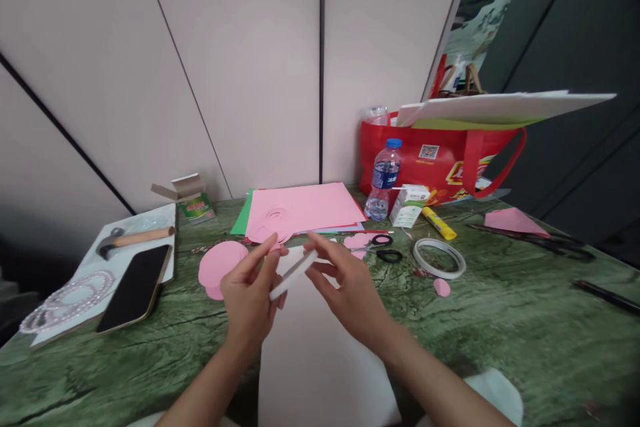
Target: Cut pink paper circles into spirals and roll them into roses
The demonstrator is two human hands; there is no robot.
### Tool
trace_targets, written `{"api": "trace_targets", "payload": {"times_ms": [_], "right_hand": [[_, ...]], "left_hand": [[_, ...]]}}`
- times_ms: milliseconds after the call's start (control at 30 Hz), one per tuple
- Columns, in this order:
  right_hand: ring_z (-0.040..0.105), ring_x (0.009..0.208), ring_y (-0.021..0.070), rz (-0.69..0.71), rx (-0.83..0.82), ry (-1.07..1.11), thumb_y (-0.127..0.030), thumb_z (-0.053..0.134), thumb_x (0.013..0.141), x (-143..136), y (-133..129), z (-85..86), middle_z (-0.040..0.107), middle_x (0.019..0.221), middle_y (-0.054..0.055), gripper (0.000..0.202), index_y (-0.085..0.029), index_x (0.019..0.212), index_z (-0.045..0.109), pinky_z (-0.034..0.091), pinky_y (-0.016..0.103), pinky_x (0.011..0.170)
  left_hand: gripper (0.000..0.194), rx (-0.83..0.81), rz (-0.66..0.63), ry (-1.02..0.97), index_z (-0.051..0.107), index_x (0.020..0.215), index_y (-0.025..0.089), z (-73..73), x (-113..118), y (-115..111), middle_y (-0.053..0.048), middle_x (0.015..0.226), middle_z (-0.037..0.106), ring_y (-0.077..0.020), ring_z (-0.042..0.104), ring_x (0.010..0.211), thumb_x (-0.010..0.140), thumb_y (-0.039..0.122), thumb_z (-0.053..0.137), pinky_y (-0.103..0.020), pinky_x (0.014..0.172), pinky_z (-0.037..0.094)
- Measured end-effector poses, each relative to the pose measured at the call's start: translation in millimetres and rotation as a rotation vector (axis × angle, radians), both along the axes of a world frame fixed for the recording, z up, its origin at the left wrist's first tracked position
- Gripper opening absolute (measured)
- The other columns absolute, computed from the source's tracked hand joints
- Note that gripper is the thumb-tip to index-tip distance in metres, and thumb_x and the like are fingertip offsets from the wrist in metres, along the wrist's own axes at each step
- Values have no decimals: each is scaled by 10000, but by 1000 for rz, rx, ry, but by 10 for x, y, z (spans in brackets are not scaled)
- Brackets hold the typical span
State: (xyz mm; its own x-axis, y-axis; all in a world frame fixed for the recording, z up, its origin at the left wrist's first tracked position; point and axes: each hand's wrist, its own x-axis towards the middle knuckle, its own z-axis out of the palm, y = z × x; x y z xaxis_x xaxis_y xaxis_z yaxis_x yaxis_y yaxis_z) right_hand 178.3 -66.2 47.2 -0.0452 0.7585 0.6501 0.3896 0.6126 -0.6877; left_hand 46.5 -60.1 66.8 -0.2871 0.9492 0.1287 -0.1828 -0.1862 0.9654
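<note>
Between my two hands, above a white sheet (320,360), is a narrow white roll of tape (295,275), tilted and seen nearly edge-on. My left hand (250,300) grips its lower left end, thumb and fingers bent around it. At the upper right end, my right hand (345,280) pinches it with curled fingers. A bit of pink paper (278,249) shows at the left fingertips; whether it is held is unclear. Left of that hand lies a stack of pink paper circles (223,263). Beyond the right hand are black-handled scissors (383,248) over pink scraps (356,242).
At the back lie pink sheets (310,205). A water bottle (384,180), small white box (409,205), glue stick (439,223), larger tape roll (458,269) and red bag (400,133) are right. A hammer (133,237), phone (137,287) and beads (70,300) are left.
</note>
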Motion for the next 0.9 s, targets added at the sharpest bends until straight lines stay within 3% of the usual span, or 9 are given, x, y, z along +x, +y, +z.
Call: {"api": "trace_targets", "payload": {"times_ms": [100,167,267,500,767,900], "right_hand": [[578,1004,182,9,42,55,-130,512,799,11,-12,65,598,1117,72,358,-241,1137,551,538,312,793],[597,955,179,32,114,7,-139,534,798,35,-31,114,644,1018,57,264,-233,1033,609,519,326,819],[621,772,148,135,131,-35,-160,566,798,81,-58,172,670,822,28,145,-212,916,632,523,275,704],[597,705,106,453,-210,-84,-262,613,779,136,-116,215,638,820,-3,134,-221,907,615,541,194,598],[548,604,93,448,-212,-186,-320,643,756,132,-134,203,594,718,-31,187,-253,925,599,496,178,529],[545,567,83,447,-216,-203,-308,655,750,125,-149,189,581,667,-47,114,-226,788,584,471,175,513]], "left_hand": [[345,31,102,-20,690,966,163,47,-32,53,6,661,665,-13,354,267,641,281,697,-163,220,299],[343,28,77,-31,691,965,158,67,-54,83,0,664,669,-10,335,261,646,283,686,-166,213,278],[351,-22,-11,-29,693,958,144,79,-86,112,-17,700,673,1,312,251,637,285,692,-167,208,256],[395,-202,-151,-1,684,932,118,85,-139,152,-20,712,651,-8,355,312,581,289,740,-134,218,216],[377,-255,-204,4,684,915,121,43,-142,164,-24,723,655,-6,343,312,571,267,737,-136,206,202],[328,-286,-236,10,685,886,119,30,-143,167,-17,701,658,-3,334,283,586,244,727,-141,200,189]]}}
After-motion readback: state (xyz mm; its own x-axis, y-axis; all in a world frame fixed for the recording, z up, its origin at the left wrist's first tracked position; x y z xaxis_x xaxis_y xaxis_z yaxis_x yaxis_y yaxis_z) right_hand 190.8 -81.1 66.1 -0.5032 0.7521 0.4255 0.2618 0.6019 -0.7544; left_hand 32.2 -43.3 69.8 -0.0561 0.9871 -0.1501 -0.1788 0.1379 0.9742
